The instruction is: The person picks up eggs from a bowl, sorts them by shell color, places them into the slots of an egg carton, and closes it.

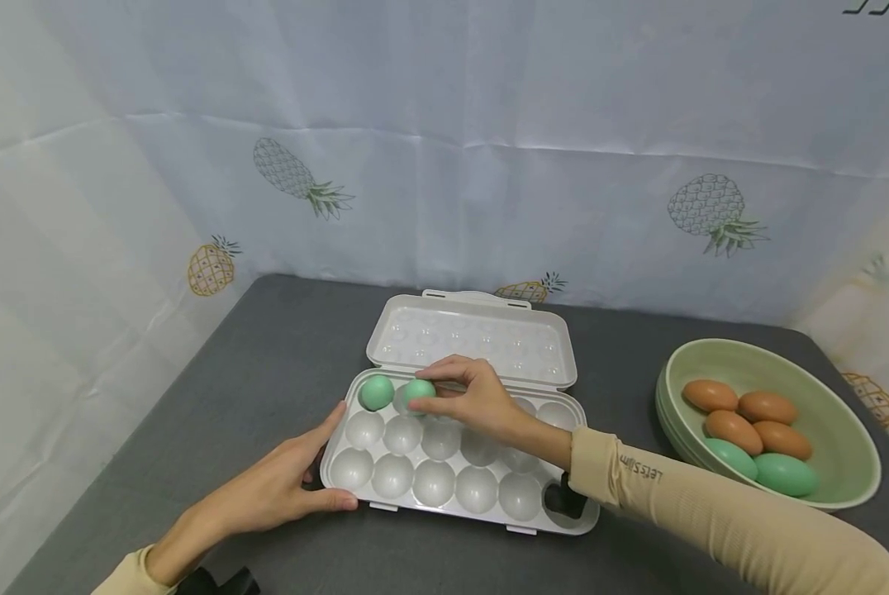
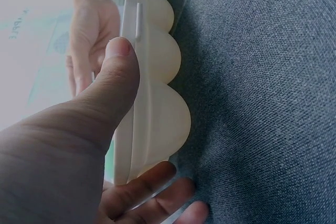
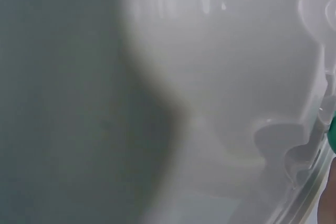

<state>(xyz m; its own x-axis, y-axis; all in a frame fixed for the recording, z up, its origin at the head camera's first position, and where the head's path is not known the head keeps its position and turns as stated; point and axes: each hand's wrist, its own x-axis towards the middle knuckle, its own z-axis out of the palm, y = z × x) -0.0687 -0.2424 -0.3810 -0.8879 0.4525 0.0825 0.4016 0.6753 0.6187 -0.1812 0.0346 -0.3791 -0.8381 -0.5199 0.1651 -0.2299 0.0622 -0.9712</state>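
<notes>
An open white plastic egg box (image 1: 434, 483) lies in the middle of the table, its lid (image 1: 474, 335) folded back on the far side. My left hand (image 1: 284, 479) grips the box's left end. In the left wrist view, the thumb (image 2: 122, 69) lies along the rim and the fingertips (image 2: 181, 195) curl round the corner. With thumb and fingers, my right hand (image 1: 482, 401) pinches a green egg (image 1: 418, 395) at the second cup of the back row. Another green egg (image 1: 376, 392) sits in the back-left cup. The right wrist view mostly shows blurred white plastic.
At the right stands a pale green bowl (image 1: 846, 446), apparently stacked on another, with several brown eggs (image 1: 734, 431) and two green eggs (image 1: 785, 474). The right forearm passes over the box's right end. A pineapple-print curtain (image 1: 444, 165) hangs behind the dark grey table (image 1: 266, 372).
</notes>
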